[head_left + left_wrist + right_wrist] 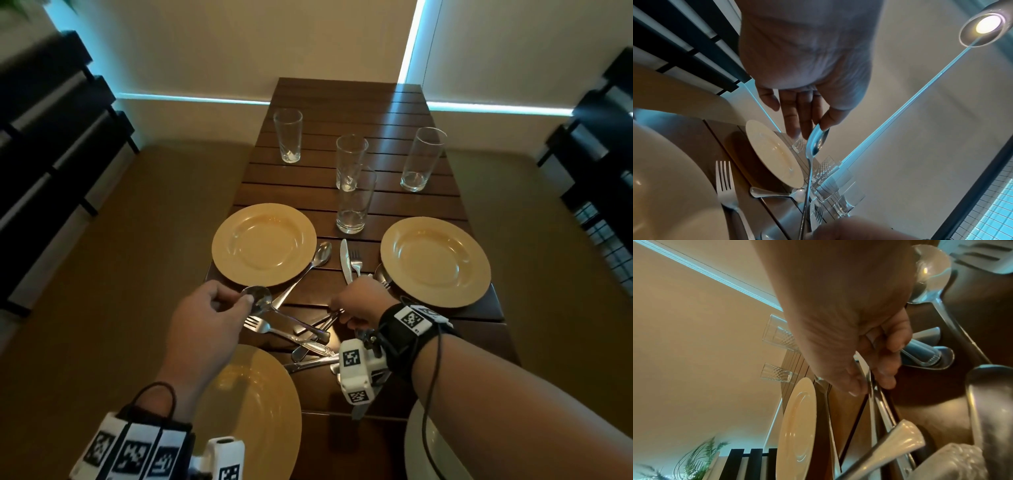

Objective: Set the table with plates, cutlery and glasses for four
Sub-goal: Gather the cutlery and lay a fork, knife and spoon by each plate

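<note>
Four plates (263,245) occupy the table (342,113) corners nearest the person, four glasses (354,198) remain grouped mid-table, and cutlery stays unsorted: left hand (205,318) pinches a spoon (257,298), right hand (359,301) grips cutlery handles (329,317).

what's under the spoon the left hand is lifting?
Under the lifted spoon lie a fork and crossed cutlery handles on the table. The left hand hides whatever sits beneath its fingers.
</note>
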Motion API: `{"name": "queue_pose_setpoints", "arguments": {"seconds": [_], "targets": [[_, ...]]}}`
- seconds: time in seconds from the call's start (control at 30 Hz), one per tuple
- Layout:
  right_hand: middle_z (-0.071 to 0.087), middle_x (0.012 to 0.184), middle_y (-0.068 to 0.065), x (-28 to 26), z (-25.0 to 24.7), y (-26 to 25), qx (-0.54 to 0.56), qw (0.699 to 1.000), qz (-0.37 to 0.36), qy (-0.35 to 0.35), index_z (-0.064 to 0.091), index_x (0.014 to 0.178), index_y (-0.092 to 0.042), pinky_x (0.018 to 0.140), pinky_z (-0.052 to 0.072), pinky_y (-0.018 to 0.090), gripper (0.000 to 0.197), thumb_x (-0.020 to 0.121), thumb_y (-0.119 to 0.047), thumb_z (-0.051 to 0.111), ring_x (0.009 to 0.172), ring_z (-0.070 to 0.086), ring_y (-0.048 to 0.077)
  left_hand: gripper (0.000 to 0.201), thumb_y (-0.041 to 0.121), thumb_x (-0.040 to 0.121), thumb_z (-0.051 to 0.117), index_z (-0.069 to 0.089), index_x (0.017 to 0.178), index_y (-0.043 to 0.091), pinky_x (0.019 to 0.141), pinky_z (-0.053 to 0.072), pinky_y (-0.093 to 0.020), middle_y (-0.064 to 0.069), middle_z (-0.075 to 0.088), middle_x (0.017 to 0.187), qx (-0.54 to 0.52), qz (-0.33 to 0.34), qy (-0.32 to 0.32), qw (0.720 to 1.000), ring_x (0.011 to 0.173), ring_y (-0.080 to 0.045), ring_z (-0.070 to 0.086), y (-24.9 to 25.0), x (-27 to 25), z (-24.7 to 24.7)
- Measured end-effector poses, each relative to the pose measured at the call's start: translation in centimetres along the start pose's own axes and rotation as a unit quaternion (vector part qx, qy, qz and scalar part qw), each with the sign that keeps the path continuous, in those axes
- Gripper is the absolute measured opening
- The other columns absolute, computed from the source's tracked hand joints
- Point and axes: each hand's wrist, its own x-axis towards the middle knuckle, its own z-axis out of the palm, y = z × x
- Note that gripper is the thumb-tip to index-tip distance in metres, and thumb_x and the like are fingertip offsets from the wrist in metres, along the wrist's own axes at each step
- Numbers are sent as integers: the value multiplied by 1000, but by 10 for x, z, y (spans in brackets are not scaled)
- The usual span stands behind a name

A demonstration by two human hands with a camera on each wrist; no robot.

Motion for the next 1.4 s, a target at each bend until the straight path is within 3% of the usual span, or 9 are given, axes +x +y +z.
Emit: {"name": "queue_pose_setpoints", "arguments": {"seconds": [0.13, 0.27, 0.47, 0.63, 0.77, 0.93, 1.13, 1.23, 1.4], "targets": [[78, 82, 9, -3, 2, 5, -1, 1000, -3, 23, 69, 90, -5, 67, 64, 34, 19, 86, -23, 73, 60, 69, 18, 9, 24, 95, 73, 67, 88, 23, 54, 52, -20, 2, 73, 82, -12, 37, 40, 998, 74, -13, 70, 3, -10, -7], [76, 76, 8, -4, 7, 12, 5, 998, -7, 70, 57, 73, -10, 64, 65, 34, 28, 82, -25, 78, 67, 75, 19, 11, 26, 94, 74, 66, 87, 28, 59, 63, -39, 5, 73, 83, -24, 51, 58, 997, 76, -15, 72, 0, -13, -11], [70, 88, 8, -9, 10, 24, 52, 990, -46, 122, 57, 97, -16, 68, 65, 42, 18, 83, -14, 67, 77, 73, 23, 10, 28, 94, 74, 66, 90, 32, 63, 63, -38, 7, 73, 86, -42, 60, 51, 996, 81, -12, 72, 2, -12, -14], [68, 98, 17, -47, -5, 39, 293, 956, -29, 18, 54, 116, -6, 74, 63, 48, 27, 92, 0, 64, 71, 71, 25, 7, 23, 96, 72, 68, 97, 28, 65, 58, -21, 7, 76, 89, -50, 70, -27, 996, 80, -3, 75, 20, -3, -1], [71, 106, 18, -85, -16, 50, 364, 923, -81, -95, 65, 114, -6, 85, 59, 48, 17, 100, -9, 54, 96, 74, 34, 7, 24, 97, 71, 68, 95, 29, 67, 62, -26, 4, 76, 91, -24, 68, -137, 988, 78, -10, 75, 41, 8, 42], [73, 91, 14, -105, -19, 69, 411, 896, -105, -135, 58, 120, -8, 59, 56, 38, 20, 103, -16, 48, 66, 65, 25, 4, 21, 98, 72, 68, 99, 19, 53, 52, -10, 3, 73, 94, -29, 61, -183, 981, 76, -6, 72, 63, 6, 90], [52, 66, 2, -113, -26, 103, 415, 901, -67, -107, 64, 113, -4, 45, 26, 27, 27, 103, -22, 48, 49, 36, 13, 28, 45, 99, 65, 71, 99, 17, 71, 66, -35, -3, 77, 91, -56, 20, -226, 972, 77, -18, 77, 63, 6, 108], [47, 63, 0, -124, -33, 120, 411, 903, -63, -108, 61, 110, -3, 45, 26, 25, 20, 102, -19, 52, 49, 35, 11, 30, 46, 99, 63, 69, 97, 17, 81, 61, -41, -4, 76, 94, 86, -5, -198, 976, 87, -22, 73, 52, 20, 117], [51, 66, 4, -146, -44, 141, 410, 905, -69, -89, 61, 118, -2, 44, 29, 27, 26, 104, -20, 47, 48, 37, 13, 21, 20, 98, 66, 67, 114, 7, 77, 44, -33, -9, 70, 113, 337, -12, -209, 918, 109, -29, 67, 43, 21, 138]]}}
